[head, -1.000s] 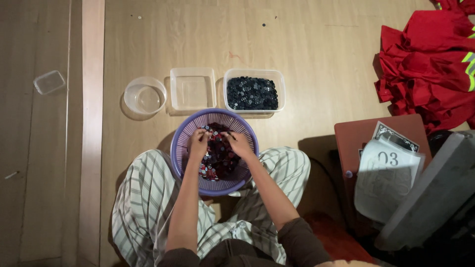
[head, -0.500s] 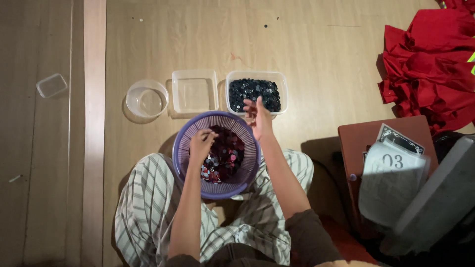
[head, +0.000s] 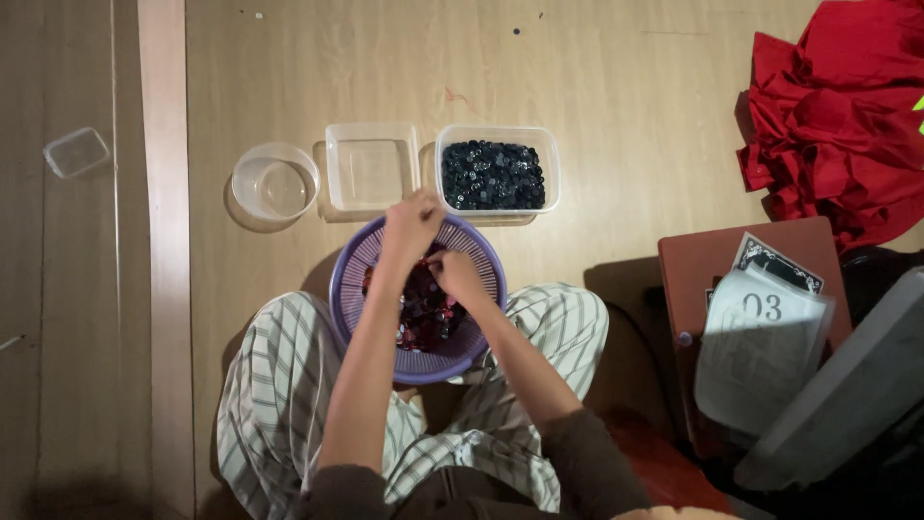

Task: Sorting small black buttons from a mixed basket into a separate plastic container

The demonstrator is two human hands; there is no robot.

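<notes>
A purple slotted basket [head: 351,279] rests on my lap, between my striped trouser legs, and holds a heap of small dark red and black pieces [head: 423,313]. My left hand [head: 409,226] hovers over the basket's far rim with its fingers curled; anything in them is too small to see. My right hand [head: 459,276] is down inside the basket, fingertips among the pieces. Just beyond the basket on the floor stand a clear tub of dark pieces [head: 493,175], an empty clear square tub [head: 372,166] and an empty round clear bowl [head: 274,183].
Wooden floor all around. A heap of red cloth [head: 837,116] lies at the far right. A brown board [head: 688,279] with papers [head: 760,347] and a grey slab [head: 847,404] sit to my right. A small clear tub [head: 75,151] lies far left.
My right hand has come back from over the tub of dark pieces into the basket. My left hand has lifted from the pieces to the basket's far rim.
</notes>
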